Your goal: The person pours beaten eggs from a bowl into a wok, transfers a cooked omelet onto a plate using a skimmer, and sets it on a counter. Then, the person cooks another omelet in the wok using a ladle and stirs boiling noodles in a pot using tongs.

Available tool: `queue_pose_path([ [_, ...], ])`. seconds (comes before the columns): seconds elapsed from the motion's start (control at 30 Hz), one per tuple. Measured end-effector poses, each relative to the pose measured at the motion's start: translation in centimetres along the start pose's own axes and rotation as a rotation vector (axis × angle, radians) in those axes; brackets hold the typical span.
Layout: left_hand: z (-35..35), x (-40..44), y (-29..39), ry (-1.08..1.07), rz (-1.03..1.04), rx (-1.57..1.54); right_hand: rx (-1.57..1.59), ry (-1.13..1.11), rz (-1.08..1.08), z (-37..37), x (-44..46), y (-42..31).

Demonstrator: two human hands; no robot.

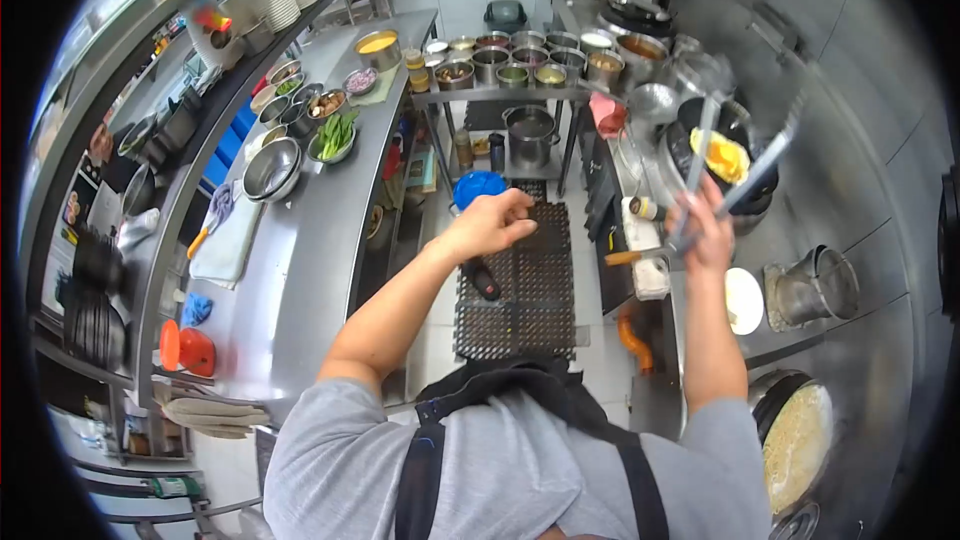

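My right hand [705,225] is wrapped around a pair of long metal tongs [765,162], whose arms spread apart over the stove. Between those arms, yellow-and-white cooked egg [722,156] shows against a dark wok [750,125]. Whether the tongs touch the egg, I cannot tell. A wooden handle [625,258] sticks out to the left below this hand. My left hand [490,225] hangs in the air over the floor mat, fingers loosely bent and thumb apart, holding nothing. Behind it is a blue round thing [480,186], partly hidden.
Right of my right forearm lies a white plate [743,302] near a metal pot [825,282]. A pan of noodle-like food [798,445] is at lower right. Several sauce pots fill the back shelf [490,94]. Bowls and greens [335,134] stand on the left counter [300,280].
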State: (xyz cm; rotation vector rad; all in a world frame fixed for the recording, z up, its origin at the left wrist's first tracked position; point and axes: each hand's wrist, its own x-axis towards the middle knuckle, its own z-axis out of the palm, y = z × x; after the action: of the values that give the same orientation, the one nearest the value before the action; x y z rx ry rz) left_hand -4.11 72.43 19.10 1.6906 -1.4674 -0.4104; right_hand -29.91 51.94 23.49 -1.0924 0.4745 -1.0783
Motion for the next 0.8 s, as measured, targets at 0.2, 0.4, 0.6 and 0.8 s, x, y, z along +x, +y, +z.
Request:
queue_pose_path([
  [0.2, -0.5, -14.4, -14.8, 0.384, -0.552, 0.174, -0.406, 0.403, -0.016, -10.0, -16.9, 4.3],
  [0.4, -4.1, -29.5, -19.5, 0.503, -0.97, 0.614, -1.005, 0.077, 0.29, -14.4, -29.6, 19.4],
  [0.6, -4.5, -32.1, -20.1, 0.293, -1.154, 0.783, -1.402, -0.121, 0.72, -14.3, -28.4, 22.4],
  [0.8, -3.0, -32.8, -21.9, 0.4, -1.068, 1.005, -1.715, -0.544, 0.963, -17.8, -22.6, 22.8],
])
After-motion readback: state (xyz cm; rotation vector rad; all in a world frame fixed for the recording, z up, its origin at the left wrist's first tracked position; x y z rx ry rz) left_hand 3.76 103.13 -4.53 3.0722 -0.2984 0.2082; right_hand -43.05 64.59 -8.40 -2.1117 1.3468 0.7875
